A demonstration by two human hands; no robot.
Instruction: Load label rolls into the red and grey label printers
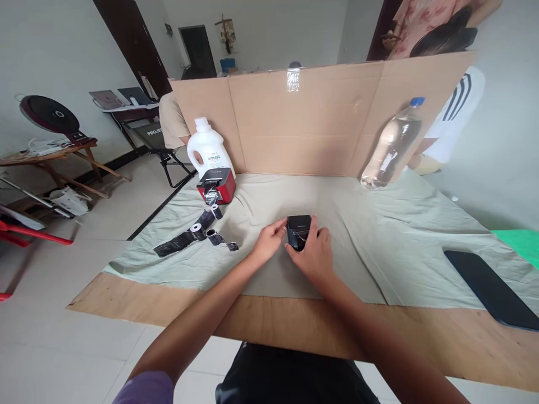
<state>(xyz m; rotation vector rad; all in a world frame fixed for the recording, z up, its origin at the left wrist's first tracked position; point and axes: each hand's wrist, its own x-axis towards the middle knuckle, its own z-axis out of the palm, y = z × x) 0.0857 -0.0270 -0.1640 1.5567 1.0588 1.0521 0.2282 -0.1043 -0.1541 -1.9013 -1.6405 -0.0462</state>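
Figure: left hand pinches and right hand wraps the small black box, which lies between them on the cloth (wrinkled, loose). A hard push could skid it toward the rolls to their left.

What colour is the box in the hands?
Black. The small black box-shaped device, best in the head view.
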